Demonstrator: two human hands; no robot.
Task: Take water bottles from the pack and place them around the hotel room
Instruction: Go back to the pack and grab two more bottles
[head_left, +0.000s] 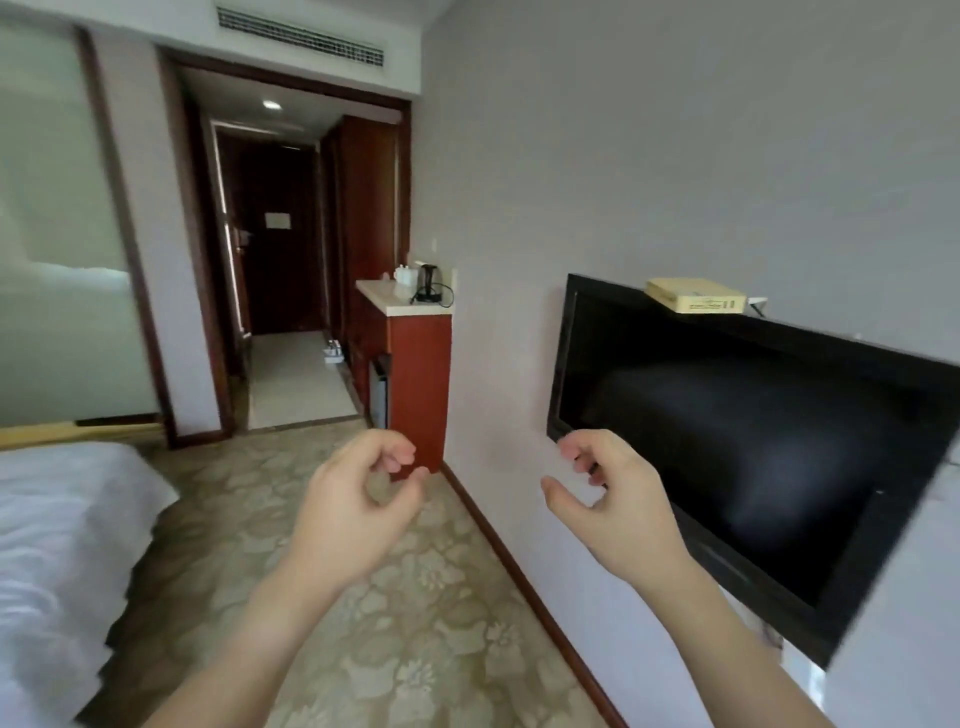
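Both my hands are raised in front of me over the patterned carpet and hold nothing. My left hand (358, 499) has its fingers loosely curled, thumb near the fingertips. My right hand (608, 493) is also loosely curled, in front of the lower left corner of the wall television. Far down the entrance hallway, a small pack of water bottles (334, 351) stands on the tiled floor beside the wooden cabinet; it is small and blurred. No bottle is near either hand.
A black television (753, 431) hangs on the right wall with a yellowish box (696, 296) on top. A red-brown cabinet (415, 374) with a pale counter carries a kettle (427, 283) and cups. A white bed (62, 545) fills the lower left. The dark door (275, 244) ends the hallway.
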